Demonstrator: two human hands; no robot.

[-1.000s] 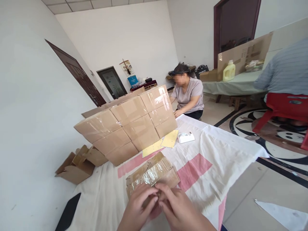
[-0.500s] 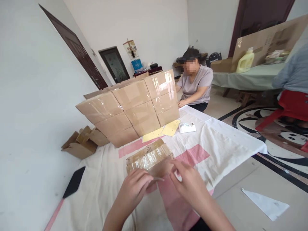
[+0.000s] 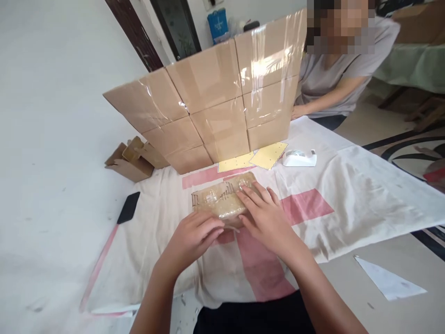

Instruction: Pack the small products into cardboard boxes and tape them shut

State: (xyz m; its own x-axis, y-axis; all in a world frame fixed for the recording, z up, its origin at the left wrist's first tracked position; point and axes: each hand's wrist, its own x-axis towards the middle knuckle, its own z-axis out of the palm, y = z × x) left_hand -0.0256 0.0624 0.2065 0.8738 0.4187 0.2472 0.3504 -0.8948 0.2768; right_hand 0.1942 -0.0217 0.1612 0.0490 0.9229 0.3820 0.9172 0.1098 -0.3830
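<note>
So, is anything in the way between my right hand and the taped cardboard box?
Nothing visible: your right hand appears to rest on top of the cardboard box. The thin strip at your left hand shows along the near side, and the white tape dispenser sits apart, farther back.

On the table (image 3: 368,204), a box (image 3: 216,197) lay between the near edge and a cardboard panel (image 3: 219,123); 2 sheets (image 3: 269,156) lay before the panel, left of a tape dispenser (image 3: 299,160).

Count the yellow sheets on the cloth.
2: the left sheet lies along the foot of the cardboard panel; the right sheet is beside it, toward the tape dispenser. Others could be hidden behind the panel.
</note>
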